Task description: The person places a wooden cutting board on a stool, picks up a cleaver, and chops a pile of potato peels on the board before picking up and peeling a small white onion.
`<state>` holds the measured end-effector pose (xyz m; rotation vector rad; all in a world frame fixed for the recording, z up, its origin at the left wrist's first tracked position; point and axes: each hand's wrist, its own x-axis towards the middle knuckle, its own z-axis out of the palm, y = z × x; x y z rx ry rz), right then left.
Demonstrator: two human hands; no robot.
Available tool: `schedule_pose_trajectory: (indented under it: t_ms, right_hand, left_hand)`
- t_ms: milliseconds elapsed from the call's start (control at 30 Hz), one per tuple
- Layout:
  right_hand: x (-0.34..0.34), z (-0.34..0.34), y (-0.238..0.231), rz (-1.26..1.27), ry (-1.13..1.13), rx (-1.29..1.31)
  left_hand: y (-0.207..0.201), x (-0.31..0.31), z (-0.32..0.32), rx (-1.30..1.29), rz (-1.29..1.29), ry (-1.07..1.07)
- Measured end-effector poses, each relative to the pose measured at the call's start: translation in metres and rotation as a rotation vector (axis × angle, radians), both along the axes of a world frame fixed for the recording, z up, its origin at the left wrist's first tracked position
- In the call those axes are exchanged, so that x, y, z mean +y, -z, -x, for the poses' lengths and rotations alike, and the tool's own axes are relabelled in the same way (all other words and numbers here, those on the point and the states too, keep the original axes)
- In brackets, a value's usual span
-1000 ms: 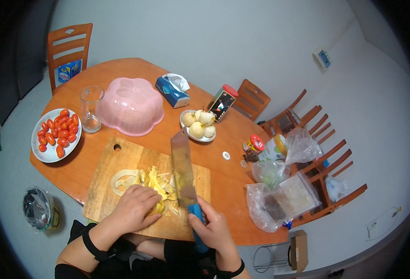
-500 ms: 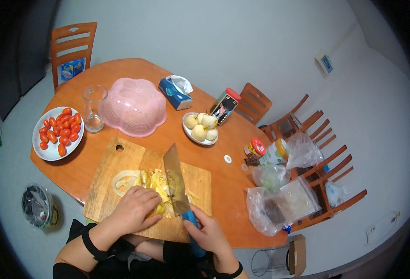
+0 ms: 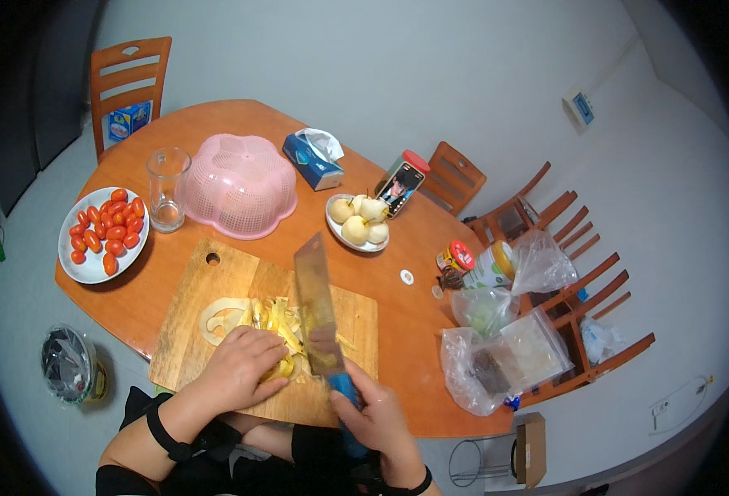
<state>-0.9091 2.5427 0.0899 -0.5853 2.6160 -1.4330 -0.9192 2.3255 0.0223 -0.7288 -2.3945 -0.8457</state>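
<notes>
My right hand (image 3: 374, 412) is wrapped round the blue handle of a cleaver (image 3: 318, 302). The wide blade stands on edge at the right of a pile of yellow fruit peels (image 3: 275, 317), partly cut into strips. On the left side of the blade, my left hand (image 3: 247, 366) is closed over the peels with bent fingers and presses them to the wooden cutting board (image 3: 184, 310). A pale curled peel (image 3: 209, 321) lies beyond my left hand. Small yellow bits are scattered right of the blade. My palm hides part of the peels.
Beyond the board stand a pink plastic basket (image 3: 239, 186) turned upside down, a glass mug (image 3: 166, 194), a plate of cherry tomatoes (image 3: 92, 269), a bowl of peeled pears (image 3: 354, 230), a tissue box (image 3: 313, 161) and a propped phone (image 3: 399, 190). Plastic bags (image 3: 472, 372) lie right; a bin (image 3: 71, 368) stands left.
The cleaver blade has shifted slightly right and tilted, its far corner rising a little. My left hand stays on the peels. The whole view has moved very slightly.
</notes>
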Motion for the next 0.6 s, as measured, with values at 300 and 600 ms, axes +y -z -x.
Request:
schedule_pose_trajectory:
  t_ms: [300,600]
  right_hand:
    - [-0.001,0.000,0.001,0.052,0.016,0.010]
    - [0.000,0.002,0.000,-0.050,-0.004,0.057]
  left_hand:
    - [0.001,-0.004,-0.001,0.018,-0.086,0.009]
    - [0.004,-0.005,0.001,-0.004,-0.108,0.043]
